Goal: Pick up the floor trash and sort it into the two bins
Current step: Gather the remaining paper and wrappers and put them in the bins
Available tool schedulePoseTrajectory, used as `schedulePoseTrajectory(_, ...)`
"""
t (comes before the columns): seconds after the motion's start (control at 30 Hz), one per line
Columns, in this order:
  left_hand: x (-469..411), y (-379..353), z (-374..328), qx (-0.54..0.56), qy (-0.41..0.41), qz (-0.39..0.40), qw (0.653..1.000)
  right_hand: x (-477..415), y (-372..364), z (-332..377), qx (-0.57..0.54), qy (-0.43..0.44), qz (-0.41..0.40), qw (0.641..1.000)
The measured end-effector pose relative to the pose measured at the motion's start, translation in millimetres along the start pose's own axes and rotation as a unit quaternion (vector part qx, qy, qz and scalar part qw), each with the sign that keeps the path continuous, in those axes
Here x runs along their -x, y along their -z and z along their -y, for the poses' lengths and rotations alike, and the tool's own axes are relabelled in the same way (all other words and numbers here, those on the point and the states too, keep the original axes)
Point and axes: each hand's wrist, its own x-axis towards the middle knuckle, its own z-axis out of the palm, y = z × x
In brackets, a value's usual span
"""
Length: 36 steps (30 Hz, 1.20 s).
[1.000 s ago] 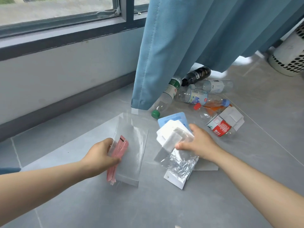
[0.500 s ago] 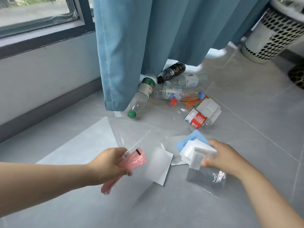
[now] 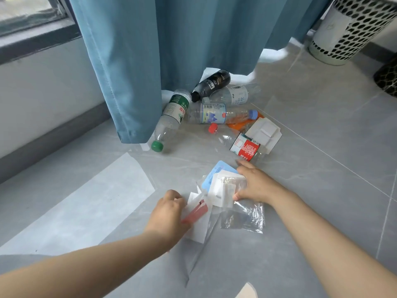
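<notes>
My left hand grips a pink wrapper together with a clear plastic bag and white card, low over the floor. Close beside it, my right hand holds a bundle of white packaging, a blue card and a crinkled clear bag. Further back on the floor lie several plastic bottles: a green-capped one, a dark one, a blue-capped one and a red-labelled one. A white blister tray rests on the red-labelled bottle.
A white perforated bin stands at the back right, with a dark mesh bin at the right edge. A blue curtain hangs over the bottles. The wall and window are to the left. Grey tile floor lies open on the right.
My two hands have come together, the left one carrying the pink wrapper and bag rightward toward the right hand's bundle. The view has shifted right, showing more of the bins.
</notes>
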Motion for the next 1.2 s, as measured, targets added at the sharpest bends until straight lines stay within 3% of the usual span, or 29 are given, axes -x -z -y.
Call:
schedulePoseTrajectory(0.17, -13, -22, -1, -0.041, -0.050, -0.018, 0.998, 0, -5, 3, -0.034, -0.032, -0.010, 0.999)
schedulePoseTrajectory(0.83, -36, -13, -10, -0.062, 0.040, -0.006, 0.997, 25, -22, 12, -0.119, -0.087, -0.055, 0.988)
schedulePoseTrajectory(0.97, -32, -19, -9, -0.003, 0.033, -0.014, 0.999, 28, -22, 13, -0.136, -0.093, -0.054, 0.985)
schedulePoseTrajectory(1.2, -29, 1, 8, 0.105, 0.149, 0.036, 0.983, 56, -12, 29, -0.192, -0.113, -0.123, 0.967)
